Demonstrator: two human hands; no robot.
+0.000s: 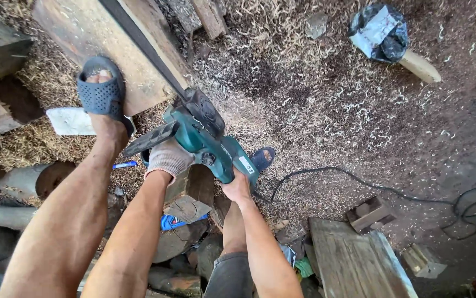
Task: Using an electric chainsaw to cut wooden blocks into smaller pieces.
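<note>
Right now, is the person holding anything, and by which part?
Yes: a green electric chainsaw. The gloved left hand grips its black front handle, and the bare right hand grips the rear handle.

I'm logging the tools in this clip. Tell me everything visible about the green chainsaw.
The chainsaw has a teal-green plastic body with black housing and a black front handle. Its long dark bar runs up-left along a reddish timber beam. The gloved left hand grips the front handle; the bare right hand holds the rear grip. A black cable trails from its rear across the sawdust.
</note>
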